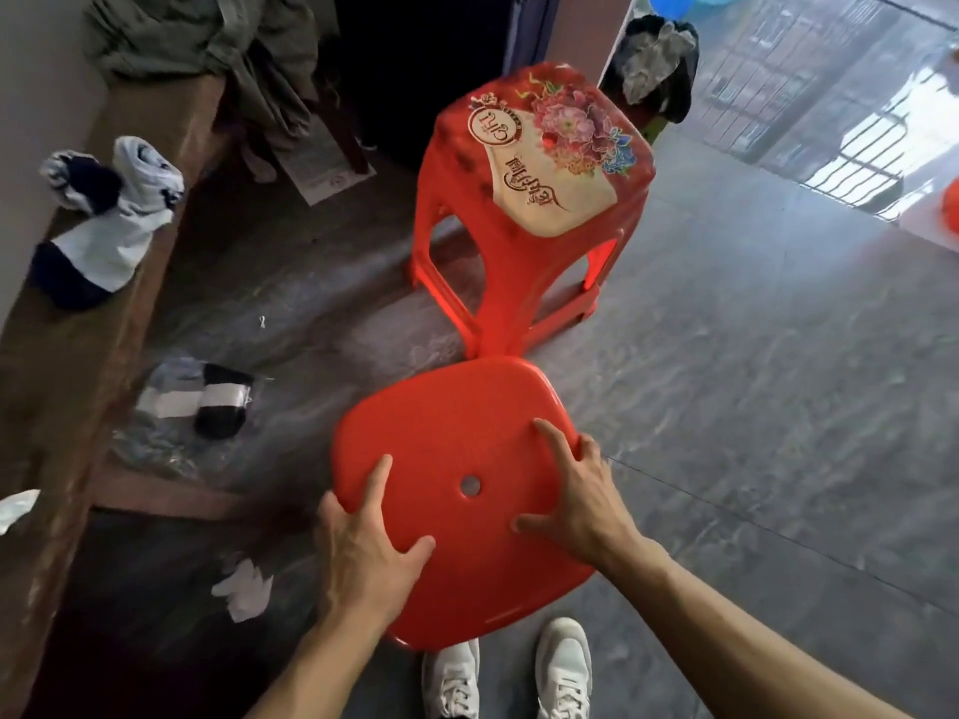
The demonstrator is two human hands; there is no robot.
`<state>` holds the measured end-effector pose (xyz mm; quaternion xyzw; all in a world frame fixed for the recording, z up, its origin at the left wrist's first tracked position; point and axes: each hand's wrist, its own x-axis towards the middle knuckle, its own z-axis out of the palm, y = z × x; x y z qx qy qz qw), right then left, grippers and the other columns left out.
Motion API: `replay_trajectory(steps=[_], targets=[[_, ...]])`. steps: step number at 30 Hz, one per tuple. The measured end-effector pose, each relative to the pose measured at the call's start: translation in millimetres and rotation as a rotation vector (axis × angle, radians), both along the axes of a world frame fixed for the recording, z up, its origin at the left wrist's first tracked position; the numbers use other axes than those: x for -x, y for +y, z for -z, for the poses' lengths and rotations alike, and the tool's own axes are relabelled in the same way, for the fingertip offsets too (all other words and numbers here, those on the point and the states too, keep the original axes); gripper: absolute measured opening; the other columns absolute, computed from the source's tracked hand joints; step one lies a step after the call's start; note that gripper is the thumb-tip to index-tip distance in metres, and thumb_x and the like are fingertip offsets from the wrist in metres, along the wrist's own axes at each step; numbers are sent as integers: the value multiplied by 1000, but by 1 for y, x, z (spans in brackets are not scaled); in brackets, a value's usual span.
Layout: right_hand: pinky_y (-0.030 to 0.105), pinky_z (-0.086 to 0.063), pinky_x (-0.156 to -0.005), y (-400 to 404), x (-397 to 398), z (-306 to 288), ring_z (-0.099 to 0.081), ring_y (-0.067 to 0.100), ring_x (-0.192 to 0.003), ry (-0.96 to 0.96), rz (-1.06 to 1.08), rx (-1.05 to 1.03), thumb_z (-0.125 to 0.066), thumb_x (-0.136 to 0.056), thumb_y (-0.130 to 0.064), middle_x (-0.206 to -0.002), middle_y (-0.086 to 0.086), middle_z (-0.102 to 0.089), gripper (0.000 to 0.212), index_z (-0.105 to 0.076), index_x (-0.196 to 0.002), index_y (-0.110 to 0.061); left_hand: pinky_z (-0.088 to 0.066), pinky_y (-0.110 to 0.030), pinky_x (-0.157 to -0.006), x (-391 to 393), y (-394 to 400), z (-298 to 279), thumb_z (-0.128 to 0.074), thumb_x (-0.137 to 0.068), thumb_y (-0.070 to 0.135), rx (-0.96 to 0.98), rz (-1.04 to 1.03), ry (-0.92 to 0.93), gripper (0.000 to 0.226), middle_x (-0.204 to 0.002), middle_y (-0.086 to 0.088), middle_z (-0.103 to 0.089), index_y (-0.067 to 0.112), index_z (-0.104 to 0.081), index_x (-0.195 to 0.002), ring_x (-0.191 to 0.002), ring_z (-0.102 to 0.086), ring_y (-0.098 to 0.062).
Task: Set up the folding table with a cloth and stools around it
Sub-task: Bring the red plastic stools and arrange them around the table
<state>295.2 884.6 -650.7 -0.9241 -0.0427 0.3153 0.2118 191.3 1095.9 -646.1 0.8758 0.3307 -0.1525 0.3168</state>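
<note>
Floor: grey glossy tiled floor (752, 407) fills the view, and both stools are down here over it.
Bench: long brown wooden bench (78, 355) runs down the left side, with a bundle of white and navy rolled socks (104, 220) sitting on top.
Decorated stool: red plastic stool with a printed flower seat (534, 199) stands upright on the floor, just beyond the plain one.
Plain stool: plain red plastic stool with a round hole in its seat (456, 459) is right in front of the person, seat tilted toward the camera, far edge just at the decorated stool's feet; its legs are hidden.
Left grip: left hand (363, 552) on the seat's near-left edge, fingers wrapped over the rim, thumb on top, clamped on the plain stool.
Right grip: right hand (576, 490) on the right edge, fingers spread across the top, thumb on the seat, clamped on the same stool.
Feet: white trainers (508, 672) below the seat.
Floor clutter: black and white folded sock (207, 407) near the bench.
</note>
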Motion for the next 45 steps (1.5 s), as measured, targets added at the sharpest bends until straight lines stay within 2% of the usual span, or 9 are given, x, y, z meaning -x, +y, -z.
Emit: replay_trajectory(steps=[3, 6, 15, 25, 34, 39, 45], targets=[[57, -43, -100, -17, 7, -12, -36, 36, -128, -28, 67, -10, -85, -51, -54, -146, 12, -20, 121, -3, -140, -59, -30, -38, -110, -10, -6, -13, -83, -63, 45, -3, 64, -1, 104, -131, -16, -33, 50, -22, -147, -125, -38, -34], [56, -43, -101, -44, 16, -37, -36, 35, -127, -31, 140, -8, -85, -50, -57, -143, 12, -24, 121, -5, -141, -59, -31, -37, -109, -23, -23, -42, -82, -63, 49, -25, 149, 4, 103, -131, -16, -34, 52, -22, -146, -124, -40, -34], [48, -43, -104, -152, 29, -152, -42, 38, -124, -32, 369, -3, -88, -49, -57, -135, 16, -33, 121, -14, -144, -52, -36, -30, -104, -59, -119, -157, -84, -66, 43, 43, 383, -45, 98, -134, -16, -34, 43, -30, -147, -122, -46, -32], [49, -45, -102, -326, 89, -298, -44, 35, -122, -127, 676, 7, -87, -51, -60, -130, 15, -36, 119, -15, -145, -48, -39, -42, -108, -80, -296, -290, -84, -59, 52, -8, 736, -115, 100, -133, -23, -40, 47, -33, -145, -120, -49, -41], [50, -46, -101, -476, 148, -397, -49, 38, -116, -244, 925, -17, -78, -45, -72, -126, 16, -38, 121, -14, -145, -49, -43, -44, -103, -90, -467, -416, -85, -58, 50, -34, 1040, -256, 95, -121, -18, -51, 45, -38, -141, -115, -52, -36], [51, -46, -100, -540, 177, -426, -51, 38, -116, -315, 1084, 14, -66, -32, -83, -128, 17, -42, 127, -15, -143, -49, -45, -41, -99, -94, -553, -452, -85, -57, 50, -12, 1200, -317, 95, -120, -17, -49, 44, -40, -140, -112, -52, -35], [49, -43, -104, -607, 197, -436, -47, 37, -121, -367, 1271, 40, -77, -44, -74, -132, 18, -40, 122, -16, -146, -45, -43, -40, -99, -104, -658, -464, -83, -62, 46, 22, 1376, -359, 93, -128, -14, -44, 47, -36, -142, -116, -50, -35]])
